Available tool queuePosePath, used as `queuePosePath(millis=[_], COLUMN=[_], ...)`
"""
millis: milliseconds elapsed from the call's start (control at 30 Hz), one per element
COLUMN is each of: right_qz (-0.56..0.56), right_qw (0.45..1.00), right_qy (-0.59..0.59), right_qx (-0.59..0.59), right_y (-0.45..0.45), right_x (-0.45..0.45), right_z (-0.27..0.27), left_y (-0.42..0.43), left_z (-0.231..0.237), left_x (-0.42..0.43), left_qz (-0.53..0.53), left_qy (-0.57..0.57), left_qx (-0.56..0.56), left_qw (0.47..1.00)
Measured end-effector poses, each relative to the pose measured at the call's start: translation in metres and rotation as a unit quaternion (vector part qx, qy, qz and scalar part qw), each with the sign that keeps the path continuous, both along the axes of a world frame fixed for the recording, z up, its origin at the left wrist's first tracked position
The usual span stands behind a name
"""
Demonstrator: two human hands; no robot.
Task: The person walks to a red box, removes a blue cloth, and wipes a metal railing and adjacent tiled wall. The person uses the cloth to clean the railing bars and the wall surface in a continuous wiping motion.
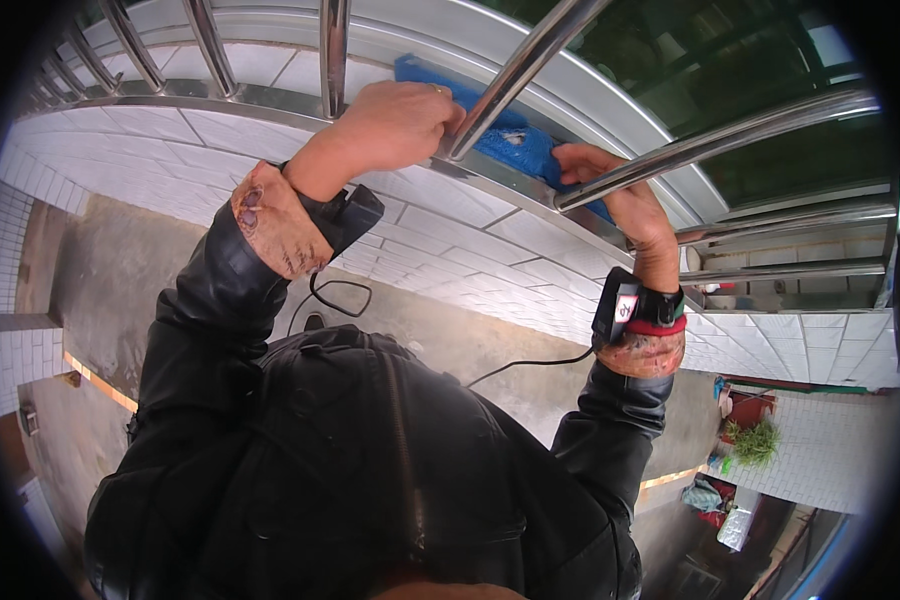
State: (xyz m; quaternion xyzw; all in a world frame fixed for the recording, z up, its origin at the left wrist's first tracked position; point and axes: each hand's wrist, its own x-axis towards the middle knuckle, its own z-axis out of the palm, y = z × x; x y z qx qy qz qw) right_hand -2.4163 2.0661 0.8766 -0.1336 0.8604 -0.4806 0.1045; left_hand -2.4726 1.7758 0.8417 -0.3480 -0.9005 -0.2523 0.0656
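Note:
A blue cloth (514, 148) with a small pale patch lies on the window ledge behind shiny metal bars. My left hand (397, 124) reaches over the bottom rail, its fingers curled beside a bar and against the cloth. That bar and the hand itself hide the left fingertips. On the other side, my right hand (626, 195) passes behind another bar (720, 146) and has its fingers on the right end of the cloth. Blue fabric shows on both sides of the right fingers. Each wrist carries a strapped black device, the left one (356, 217) and the right one (615, 304).
The flat metal bottom rail (495, 176) runs between my arms and the window frame (637, 112). White tiled wall (450, 232) drops below it to a concrete floor (112, 277). Black cables (529, 365) hang from the wrist devices. A green plant (755, 442) stands farther right.

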Motion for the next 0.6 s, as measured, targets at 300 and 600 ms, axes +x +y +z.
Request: queuePosePath(millis=[300, 600], right_qz=[0.025, -0.277], right_qw=[0.988, 0.937], right_qy=[-0.058, 0.21], right_qx=[-0.142, 0.024], right_y=[-0.002, -0.049], right_x=[-0.007, 0.082], right_z=[-0.017, 0.022], left_y=[-0.001, -0.082], left_z=[-0.007, -0.018], left_x=[0.014, 0.028], left_qz=[0.105, 0.069], left_qy=[0.182, 0.082], left_qx=[-0.002, 0.48], left_qw=[0.978, 0.871])
